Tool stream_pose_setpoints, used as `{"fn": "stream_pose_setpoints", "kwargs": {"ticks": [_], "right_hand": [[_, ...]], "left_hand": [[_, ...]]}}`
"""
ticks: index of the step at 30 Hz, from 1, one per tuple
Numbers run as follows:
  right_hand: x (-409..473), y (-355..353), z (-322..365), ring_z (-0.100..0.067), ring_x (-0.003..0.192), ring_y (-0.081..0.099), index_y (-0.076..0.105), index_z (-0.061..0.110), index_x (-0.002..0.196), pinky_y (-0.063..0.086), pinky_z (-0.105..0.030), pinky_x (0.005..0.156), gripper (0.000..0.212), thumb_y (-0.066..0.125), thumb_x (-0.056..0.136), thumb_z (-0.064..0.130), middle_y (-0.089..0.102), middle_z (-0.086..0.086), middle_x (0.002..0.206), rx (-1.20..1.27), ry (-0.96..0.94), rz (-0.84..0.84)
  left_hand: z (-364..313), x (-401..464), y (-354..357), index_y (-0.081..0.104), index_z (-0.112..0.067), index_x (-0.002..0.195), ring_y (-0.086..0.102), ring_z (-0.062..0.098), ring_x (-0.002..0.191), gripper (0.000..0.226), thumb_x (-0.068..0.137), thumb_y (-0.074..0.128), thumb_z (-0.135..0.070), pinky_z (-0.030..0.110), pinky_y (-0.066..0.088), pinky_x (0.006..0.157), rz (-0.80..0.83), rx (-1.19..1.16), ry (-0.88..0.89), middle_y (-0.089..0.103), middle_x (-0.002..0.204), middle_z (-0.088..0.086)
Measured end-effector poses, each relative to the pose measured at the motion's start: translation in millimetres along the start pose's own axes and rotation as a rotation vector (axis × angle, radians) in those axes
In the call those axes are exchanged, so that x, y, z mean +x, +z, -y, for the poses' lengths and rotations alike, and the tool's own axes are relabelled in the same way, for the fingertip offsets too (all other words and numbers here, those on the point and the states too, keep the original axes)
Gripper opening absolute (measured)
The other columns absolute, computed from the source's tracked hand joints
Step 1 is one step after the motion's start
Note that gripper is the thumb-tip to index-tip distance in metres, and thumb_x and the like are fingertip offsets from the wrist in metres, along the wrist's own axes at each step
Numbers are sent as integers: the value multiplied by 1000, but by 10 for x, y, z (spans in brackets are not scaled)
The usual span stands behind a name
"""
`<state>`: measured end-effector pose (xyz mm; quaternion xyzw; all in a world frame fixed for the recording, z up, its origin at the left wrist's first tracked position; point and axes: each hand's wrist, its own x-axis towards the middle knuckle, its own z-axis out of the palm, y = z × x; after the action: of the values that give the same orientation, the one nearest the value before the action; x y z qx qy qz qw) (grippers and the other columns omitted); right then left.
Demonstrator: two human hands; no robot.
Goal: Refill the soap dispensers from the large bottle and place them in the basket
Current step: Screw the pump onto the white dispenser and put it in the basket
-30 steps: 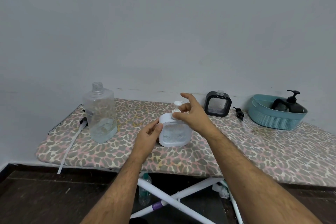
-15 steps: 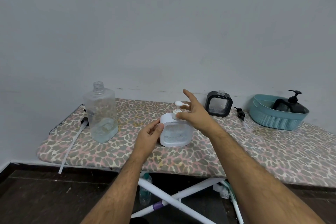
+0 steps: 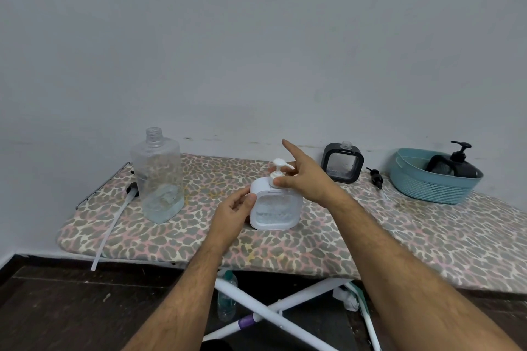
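White plastic, the dispenser [image 3: 276,205] at frame centre looks light, rigid and slippery, best held by its flat sides: left hand [image 3: 232,212] grips it, right hand [image 3: 306,179] pinches the pump collar [image 3: 276,179].

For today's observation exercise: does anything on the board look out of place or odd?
Yes. The black-framed dispenser stands with an open neck, its black pump lying loose beside it. The large bottle is uncapped too, its long pump tube hanging over the board's edge.

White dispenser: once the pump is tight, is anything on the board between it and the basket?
Yes. The black-framed dispenser and a loose black pump lie between the white dispenser and the basket; lifting over clears both.
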<state>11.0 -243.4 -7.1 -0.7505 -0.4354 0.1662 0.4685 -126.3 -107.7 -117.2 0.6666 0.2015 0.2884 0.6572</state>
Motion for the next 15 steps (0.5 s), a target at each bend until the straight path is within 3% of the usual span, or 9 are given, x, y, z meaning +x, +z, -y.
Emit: {"fn": "stream_pose_setpoints", "kwargs": {"ticks": [6,10,15], "right_hand": [[-13,16,-33,7,90,61,40,30,149,45,-15,83,78,80,83,14,63,11,96,4,-10,-2],[-34,94,-95,-6,106,63,47,33,140,51,-29,92,70,82,80,21,65,7,104,-26,-21,-90],[-101,230,-55,-11,98,64,48,27,130,52,-33,85,57,80,83,24,64,2,106,-65,-27,-224]], "left_hand": [[-21,6,5,60,-16,130,71,23,102,66,75,69,-51,53,58,86,6,-48,-34,72,116,5],[-17,11,1,61,-16,129,71,23,103,65,75,70,-50,52,57,88,6,-48,-29,72,115,6],[-16,7,7,61,-16,129,71,23,101,63,76,69,-49,50,58,86,1,-45,-17,73,114,6]]}}
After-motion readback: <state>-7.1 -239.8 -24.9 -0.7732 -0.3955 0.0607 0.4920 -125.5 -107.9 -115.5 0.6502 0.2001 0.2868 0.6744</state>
